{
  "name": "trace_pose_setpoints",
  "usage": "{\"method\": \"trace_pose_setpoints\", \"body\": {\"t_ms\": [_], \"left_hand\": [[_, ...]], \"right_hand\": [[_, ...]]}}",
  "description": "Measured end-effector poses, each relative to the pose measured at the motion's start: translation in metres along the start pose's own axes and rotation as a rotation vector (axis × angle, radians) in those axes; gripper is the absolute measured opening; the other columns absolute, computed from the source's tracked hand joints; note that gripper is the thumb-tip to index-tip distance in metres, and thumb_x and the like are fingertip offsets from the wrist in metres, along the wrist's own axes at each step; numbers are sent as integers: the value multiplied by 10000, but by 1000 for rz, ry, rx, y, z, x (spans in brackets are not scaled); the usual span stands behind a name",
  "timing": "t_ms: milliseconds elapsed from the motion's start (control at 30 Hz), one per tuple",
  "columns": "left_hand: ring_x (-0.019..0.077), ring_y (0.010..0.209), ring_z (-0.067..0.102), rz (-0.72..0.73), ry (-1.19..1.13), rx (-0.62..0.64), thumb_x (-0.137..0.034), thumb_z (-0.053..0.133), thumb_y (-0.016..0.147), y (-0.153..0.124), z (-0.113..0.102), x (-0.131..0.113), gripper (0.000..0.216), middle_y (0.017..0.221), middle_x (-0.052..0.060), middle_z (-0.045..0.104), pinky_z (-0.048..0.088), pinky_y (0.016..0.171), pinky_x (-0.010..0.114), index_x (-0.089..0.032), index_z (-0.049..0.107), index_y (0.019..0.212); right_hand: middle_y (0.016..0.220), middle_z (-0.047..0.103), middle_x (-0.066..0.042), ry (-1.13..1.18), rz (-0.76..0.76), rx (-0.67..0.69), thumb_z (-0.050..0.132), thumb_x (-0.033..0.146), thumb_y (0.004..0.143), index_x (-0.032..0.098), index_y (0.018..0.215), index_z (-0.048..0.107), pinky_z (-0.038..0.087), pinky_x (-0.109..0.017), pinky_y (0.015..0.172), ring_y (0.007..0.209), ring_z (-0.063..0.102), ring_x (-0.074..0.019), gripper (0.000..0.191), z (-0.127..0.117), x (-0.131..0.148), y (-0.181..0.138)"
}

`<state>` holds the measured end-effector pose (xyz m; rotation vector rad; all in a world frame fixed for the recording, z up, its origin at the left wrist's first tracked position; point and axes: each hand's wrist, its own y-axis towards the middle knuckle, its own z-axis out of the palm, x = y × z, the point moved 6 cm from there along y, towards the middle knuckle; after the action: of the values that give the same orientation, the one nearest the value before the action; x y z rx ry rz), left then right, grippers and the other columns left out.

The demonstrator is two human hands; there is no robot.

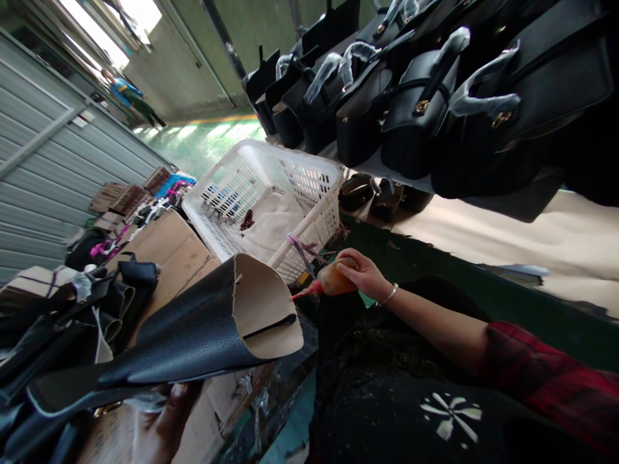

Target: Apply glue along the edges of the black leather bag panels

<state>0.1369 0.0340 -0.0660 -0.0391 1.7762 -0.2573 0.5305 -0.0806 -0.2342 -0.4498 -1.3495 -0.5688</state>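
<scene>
Row of black handbags (435, 109) noted on the raised surface to the right, handles wrapped in clear film. No contact with either hand; little risk is judged there unless the right elbow is swung wide.

White basket (316, 222) set just behind the work, a few small parts seen inside. Its near corner sits close to the right hand (365, 274); a knock against it is possible if the wrist is lifted quickly.

Leather panel (193, 335) is held curled into a cone in front of the body, black grain outward, tan underside (264, 303) facing the right hand. Its narrow lower end is gripped by the left hand (164, 419), fingers closed beneath it. The wide end is unsupported, so sagging or uncurling is judged likely if that grip is relaxed, and the edge would then be moved off line.

Squeeze bottle (333, 280), amber contents, is clasped by the right hand with fingers wrapped round the body. It is tipped nearly level, red nozzle (304, 293) aimed at the panel's tan edge, close to it; contact cannot be confirmed.

Main risk as judged: too firm a squeeze, and liquid is run over the edge onto the black grain face or dripped onto the dark lap (387, 399) below.

Slit (275, 325) in the tan side lies near the nozzle; it could be flooded or sealed by a stray bead.
</scene>
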Motion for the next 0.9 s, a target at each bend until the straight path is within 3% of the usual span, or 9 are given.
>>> {"method": "trace_pose_setpoints", "body": {"t_ms": [200, 333, 467, 600, 700, 900], "left_hand": [[170, 873, 688, -6, -49, -43, -391, 915, 587, -5, 1, -2, 432, 866, -86, 740, 610, 811, 229, -390, 730, 977], [176, 829, 697, 10, -37, -56, -392, 935, 534, -4, 1, -3, 398, 773, -66, 711, 609, 795, 222, -326, 731, 869], [222, 908, 707, 11, -28, -69, -393, 927, 548, -4, 1, -1, 503, 861, -16, 745, 612, 803, 254, -288, 733, 1000], [200, 821, 712, 23, -71, -98, -367, 953, 499, -6, 0, -2, 544, 862, -34, 751, 627, 746, 249, -297, 713, 983], [207, 813, 714, 10, -56, -100, -388, 955, 492, -7, -1, -1, 649, 846, -40, 745, 635, 737, 258, -334, 701, 1087], [192, 835, 714, 12, -79, -59, -364, 934, 554, -2, -2, 1, 412, 880, -40, 750, 632, 779, 267, -303, 733, 907]], "right_hand": [[776, 596, 9, -6, 54, 91, 683, 430, 768, 211, 860, 624, 455, -292, 696, 720, 553, -159, 245, 1, -7, -14], [788, 600, 4, -8, 47, 73, 678, 437, 771, 218, 872, 620, 464, -292, 706, 736, 556, -165, 249, 0, -6, -12], [794, 597, 0, -33, 7, 36, 681, 445, 759, 226, 858, 614, 471, -305, 723, 743, 556, -173, 250, 2, -2, -6], [787, 595, -2, -21, 41, 90, 675, 441, 764, 226, 859, 611, 468, -313, 721, 741, 560, -179, 243, 4, -6, -13], [780, 595, -2, 17, 95, 112, 669, 438, 770, 223, 873, 603, 466, -304, 699, 735, 565, -177, 247, 1, -9, -25], [803, 614, -13, -65, -21, 136, 662, 411, 809, 224, 893, 617, 471, -295, 671, 727, 578, -177, 211, -1, 12, -43]]}}
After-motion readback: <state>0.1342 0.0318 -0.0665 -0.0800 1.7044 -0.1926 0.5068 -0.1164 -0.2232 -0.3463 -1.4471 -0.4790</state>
